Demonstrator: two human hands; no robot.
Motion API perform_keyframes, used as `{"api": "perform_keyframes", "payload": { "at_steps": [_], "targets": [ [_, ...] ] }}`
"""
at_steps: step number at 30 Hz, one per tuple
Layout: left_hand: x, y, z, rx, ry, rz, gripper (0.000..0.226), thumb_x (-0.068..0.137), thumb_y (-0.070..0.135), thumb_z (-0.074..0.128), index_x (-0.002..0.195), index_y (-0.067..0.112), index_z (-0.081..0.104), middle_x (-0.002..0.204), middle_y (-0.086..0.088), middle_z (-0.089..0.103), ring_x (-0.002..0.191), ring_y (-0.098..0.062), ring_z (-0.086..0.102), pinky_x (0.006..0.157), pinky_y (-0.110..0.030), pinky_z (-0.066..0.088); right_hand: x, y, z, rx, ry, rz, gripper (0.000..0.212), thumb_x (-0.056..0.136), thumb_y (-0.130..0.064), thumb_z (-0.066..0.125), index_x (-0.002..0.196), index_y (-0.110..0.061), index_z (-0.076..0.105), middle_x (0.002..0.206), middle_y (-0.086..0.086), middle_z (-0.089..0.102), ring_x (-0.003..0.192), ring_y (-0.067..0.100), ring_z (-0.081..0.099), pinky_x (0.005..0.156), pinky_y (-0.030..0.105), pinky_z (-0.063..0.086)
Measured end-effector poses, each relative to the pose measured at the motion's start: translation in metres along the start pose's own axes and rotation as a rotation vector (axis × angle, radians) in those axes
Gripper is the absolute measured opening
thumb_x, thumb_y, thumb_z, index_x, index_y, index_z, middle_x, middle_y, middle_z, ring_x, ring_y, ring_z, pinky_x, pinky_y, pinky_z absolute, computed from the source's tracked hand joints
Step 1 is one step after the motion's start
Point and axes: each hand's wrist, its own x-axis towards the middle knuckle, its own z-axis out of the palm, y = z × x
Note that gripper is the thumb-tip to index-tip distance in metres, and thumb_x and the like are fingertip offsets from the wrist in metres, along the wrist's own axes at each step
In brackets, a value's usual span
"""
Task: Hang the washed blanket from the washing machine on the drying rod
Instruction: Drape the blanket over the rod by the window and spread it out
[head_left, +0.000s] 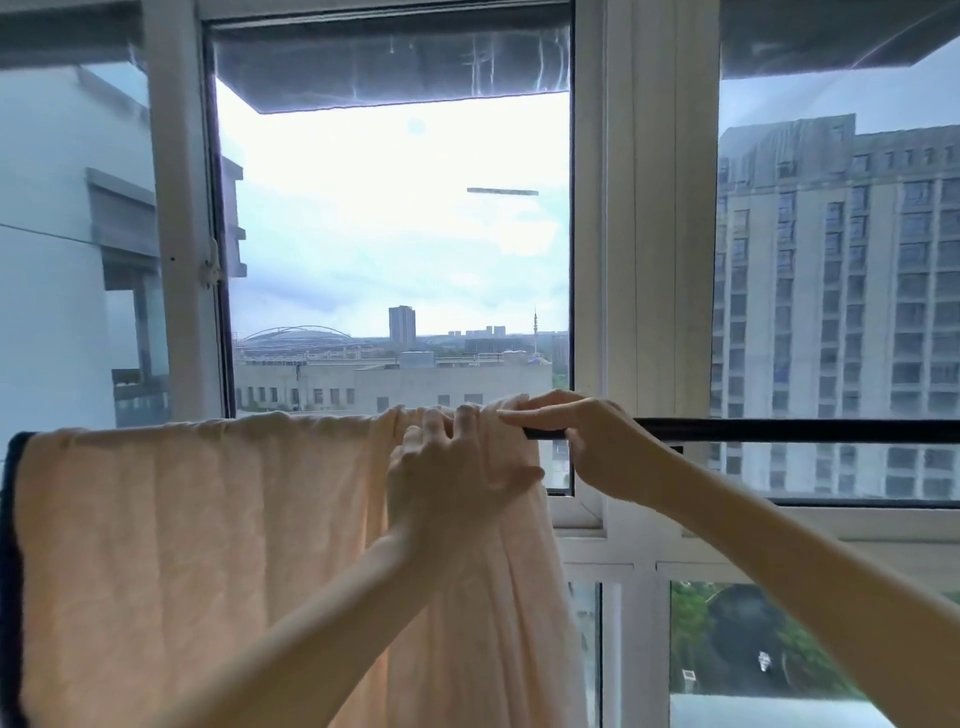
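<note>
Blanket hangs on the rod, bunched at its right end. Left hand grips the folds, right hand pinches the edge; spread both rightward along bare rod.

Rod is bare to the right of your right hand: a clear stretch out to the edge of view, with open air in front. Left of that, the blanket covers the rod and hangs as a wide curtain; no way through. Your left hand grips its bunched edge, just beside the right. White window frame and glass stand close behind the rod.
</note>
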Motion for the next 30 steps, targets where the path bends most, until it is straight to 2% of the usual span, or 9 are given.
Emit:
{"api": "perform_keyframes", "payload": {
  "at_steps": [5,8,12,15,16,20,25,28,30],
  "targets": [
    [0.002,0.015,0.015,0.048,-0.048,-0.122,0.088,0.066,0.081,0.056,0.124,0.019,0.031,0.128,-0.011,0.040,0.120,-0.032,0.044,0.097,-0.040,0.042,0.012,-0.007,-0.005,0.077,-0.061,0.015,0.073,0.084,0.021,0.043,0.125,-0.038,0.055,0.133,-0.010,0.057,0.124,0.009,0.051,0.100,0.015,0.043],
    [0.006,0.012,0.022,0.083,0.041,-0.096,0.068,0.080,0.062,0.058,0.123,0.017,0.031,0.122,-0.013,0.045,0.112,-0.033,0.051,0.088,-0.038,0.049,0.014,-0.005,-0.004,0.080,-0.052,0.011,0.068,0.085,0.020,0.043,0.132,-0.028,0.055,0.134,-0.009,0.057,0.126,0.007,0.051,0.097,0.006,0.037],
    [0.010,0.001,0.021,-0.097,0.078,0.003,0.040,0.091,0.030,0.056,0.124,0.017,0.039,0.116,-0.009,0.052,0.097,-0.020,0.056,0.082,-0.021,0.047,0.015,0.000,-0.004,0.093,0.058,0.038,0.050,0.091,0.008,0.052,0.131,-0.022,0.056,0.120,-0.004,0.066,0.082,-0.011,0.061,0.065,0.006,0.047],
    [0.016,-0.012,0.007,-0.225,0.065,0.039,0.038,0.086,0.013,0.059,0.121,0.022,0.049,0.106,0.003,0.058,0.086,-0.007,0.049,0.081,-0.003,0.027,0.023,0.004,-0.002,0.035,0.092,0.040,0.044,0.088,0.001,0.063,0.126,-0.021,0.059,0.106,-0.006,0.067,0.087,-0.001,0.061,0.079,0.013,0.052],
    [0.019,-0.017,0.002,-0.286,0.033,0.032,0.038,0.083,0.010,0.061,0.118,0.023,0.052,0.101,0.006,0.060,0.084,-0.005,0.049,0.079,0.000,0.031,0.026,0.004,0.000,0.009,0.072,0.030,0.042,0.087,-0.005,0.066,0.125,-0.020,0.059,0.105,-0.006,0.066,0.085,-0.001,0.059,0.077,0.012,0.051],
    [0.030,-0.038,-0.018,-0.631,-0.131,-0.097,0.038,0.076,0.005,0.069,0.106,0.025,0.060,0.088,0.003,0.068,0.077,-0.014,0.065,0.062,-0.028,0.058,0.042,-0.001,0.008,-0.005,0.002,0.034,0.037,0.088,-0.029,0.068,0.121,-0.016,0.061,0.097,-0.006,0.063,0.082,0.007,0.060,0.075,0.024,0.053],
    [0.035,-0.062,-0.036,-0.933,-0.251,-0.250,0.036,0.079,-0.005,0.061,0.100,0.025,0.065,0.085,-0.001,0.074,0.074,-0.017,0.068,0.064,-0.032,0.058,0.065,-0.014,0.008,0.088,-0.176,0.023,0.023,0.092,-0.029,0.062,0.107,-0.012,0.067,0.092,-0.008,0.062,0.080,0.004,0.058,0.066,0.015,0.044],
    [0.036,-0.075,-0.042,-1.077,-0.315,-0.301,0.038,0.080,-0.009,0.057,0.102,0.022,0.066,0.086,-0.003,0.072,0.071,-0.017,0.065,0.061,-0.031,0.056,0.077,-0.023,0.012,0.110,-0.257,0.024,0.016,0.094,-0.027,0.057,0.100,-0.014,0.064,0.098,0.000,0.063,0.091,0.019,0.060,0.079,0.031,0.051],
    [0.038,-0.083,-0.045,-1.151,-0.333,-0.310,0.037,0.080,-0.011,0.054,0.103,0.016,0.066,0.091,-0.009,0.068,0.075,-0.020,0.063,0.063,-0.030,0.053,0.085,-0.027,0.017,0.121,-0.285,0.045,0.014,0.098,-0.026,0.051,0.088,-0.020,0.059,0.091,0.001,0.060,0.085,0.019,0.056,0.076,0.033,0.046]
  ]
}}
